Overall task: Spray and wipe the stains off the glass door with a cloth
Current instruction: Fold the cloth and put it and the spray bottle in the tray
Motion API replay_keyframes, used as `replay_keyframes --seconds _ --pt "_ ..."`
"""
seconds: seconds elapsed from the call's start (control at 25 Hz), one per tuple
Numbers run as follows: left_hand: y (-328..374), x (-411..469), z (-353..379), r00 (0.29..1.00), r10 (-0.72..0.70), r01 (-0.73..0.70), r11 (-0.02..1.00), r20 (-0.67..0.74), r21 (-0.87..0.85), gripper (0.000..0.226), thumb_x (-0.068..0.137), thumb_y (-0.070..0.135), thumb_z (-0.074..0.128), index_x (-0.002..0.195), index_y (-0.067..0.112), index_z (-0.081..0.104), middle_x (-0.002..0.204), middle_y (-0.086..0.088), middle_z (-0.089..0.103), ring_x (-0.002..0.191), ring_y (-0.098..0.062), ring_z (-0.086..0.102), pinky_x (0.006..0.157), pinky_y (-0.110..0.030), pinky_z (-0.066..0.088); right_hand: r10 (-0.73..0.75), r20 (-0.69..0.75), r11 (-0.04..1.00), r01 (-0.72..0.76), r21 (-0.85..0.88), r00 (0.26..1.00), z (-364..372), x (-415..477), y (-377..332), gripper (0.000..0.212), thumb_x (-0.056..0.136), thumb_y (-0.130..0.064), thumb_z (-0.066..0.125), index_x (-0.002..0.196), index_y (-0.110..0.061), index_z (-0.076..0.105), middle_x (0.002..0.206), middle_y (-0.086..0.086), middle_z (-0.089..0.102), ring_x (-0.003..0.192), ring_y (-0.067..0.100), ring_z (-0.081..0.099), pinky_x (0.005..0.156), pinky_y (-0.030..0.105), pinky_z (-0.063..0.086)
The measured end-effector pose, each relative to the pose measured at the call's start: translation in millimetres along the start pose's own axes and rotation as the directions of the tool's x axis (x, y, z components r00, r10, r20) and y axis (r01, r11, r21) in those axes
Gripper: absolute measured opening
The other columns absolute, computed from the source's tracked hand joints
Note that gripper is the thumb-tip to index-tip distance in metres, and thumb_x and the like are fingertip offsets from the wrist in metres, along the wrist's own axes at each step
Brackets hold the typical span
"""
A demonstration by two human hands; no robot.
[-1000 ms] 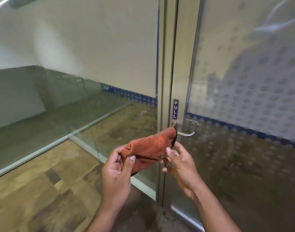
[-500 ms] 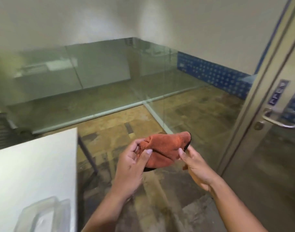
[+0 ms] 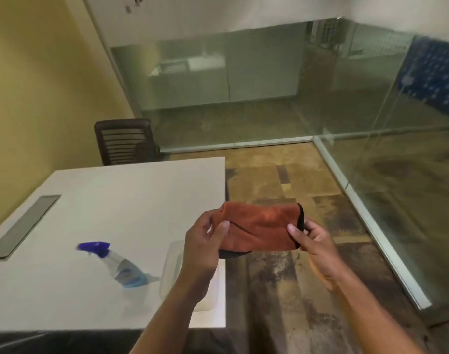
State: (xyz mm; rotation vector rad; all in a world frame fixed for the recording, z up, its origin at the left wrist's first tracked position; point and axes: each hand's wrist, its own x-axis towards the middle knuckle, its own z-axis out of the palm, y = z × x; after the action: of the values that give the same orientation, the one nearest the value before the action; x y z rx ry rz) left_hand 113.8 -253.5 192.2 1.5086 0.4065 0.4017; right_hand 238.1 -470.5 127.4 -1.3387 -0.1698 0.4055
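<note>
I hold a folded orange cloth point(image 3: 259, 227) with a dark edge between both hands, in front of me above the floor beside the table's right edge. My left hand point(image 3: 203, 245) pinches its left end and my right hand point(image 3: 314, 242) pinches its right end. A clear spray bottle point(image 3: 116, 264) with a blue nozzle stands on the white table point(image 3: 103, 200), to the left of my left hand. The glass door is out of view; only fixed glass partitions point(image 3: 397, 162) show at the right and back.
A clear plastic container point(image 3: 173, 264) sits on the table near its right edge, partly behind my left forearm. A dark office chair point(image 3: 124, 141) stands behind the table by the yellow wall. A grey cable hatch point(image 3: 24, 226) is set into the tabletop.
My view has swung left, away from the door with its handle and PULL sign, toward the table. Both hands still hold the cloth, now spread a little wider.
</note>
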Motion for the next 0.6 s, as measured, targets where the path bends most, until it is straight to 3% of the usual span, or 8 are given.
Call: replay_keyframes --seconds 0.24,0.36,0.48,0.6 --pt "-40.2 44.9 -137.6 0.968 -0.232 0.231 0.973 -0.094 -0.014 0.020 0.108 0.031 0.064 0.124 0.025 0.074 0.121 -0.001 0.081 0.115 -0.025 0.078 0.098 -0.048 0.066 0.115 -0.037 0.992 -0.116 -0.053 0.993 127.5 27.4 71.8 0.033 0.090 -0.028 0.078 0.115 -0.006 0.075 0.112 0.013 0.081 0.104 0.024 0.077 0.092 0.033 0.061" --pt "-72.9 60.6 -183.3 0.937 -0.319 0.322 0.947 -0.145 0.001 0.017 0.108 0.032 0.063 0.116 0.026 0.077 0.115 -0.002 0.083 0.113 -0.026 0.078 0.100 -0.048 0.064 0.165 -0.097 0.977 -0.176 -0.123 0.981 166.8 33.5 106.9 0.029 0.094 -0.028 0.078 0.105 -0.001 0.075 0.098 0.010 0.082 0.088 0.019 0.076 0.078 0.027 0.060" --pt "-114.0 65.7 -212.9 0.865 -0.481 0.473 0.877 -0.144 -0.083 0.019 0.109 0.025 0.061 0.116 0.017 0.077 0.113 -0.009 0.084 0.106 -0.025 0.079 0.093 -0.044 0.063 0.184 -0.153 0.950 -0.216 -0.228 0.971 187.8 31.6 144.9 0.051 0.093 -0.039 0.080 0.088 0.009 0.062 0.077 0.011 0.067 0.073 0.021 0.060 0.069 0.034 0.048" --pt "-152.3 66.3 -229.2 0.808 -0.574 0.569 0.819 -0.131 -0.073 0.021 0.109 0.025 0.060 0.118 0.013 0.075 0.116 -0.013 0.083 0.105 -0.025 0.079 0.094 -0.044 0.063 0.246 -0.200 0.903 -0.300 -0.307 0.948 195.0 28.6 172.5 0.055 0.092 -0.046 0.079 0.080 0.002 0.056 0.073 0.010 0.059 0.070 0.021 0.054 0.065 0.036 0.044"
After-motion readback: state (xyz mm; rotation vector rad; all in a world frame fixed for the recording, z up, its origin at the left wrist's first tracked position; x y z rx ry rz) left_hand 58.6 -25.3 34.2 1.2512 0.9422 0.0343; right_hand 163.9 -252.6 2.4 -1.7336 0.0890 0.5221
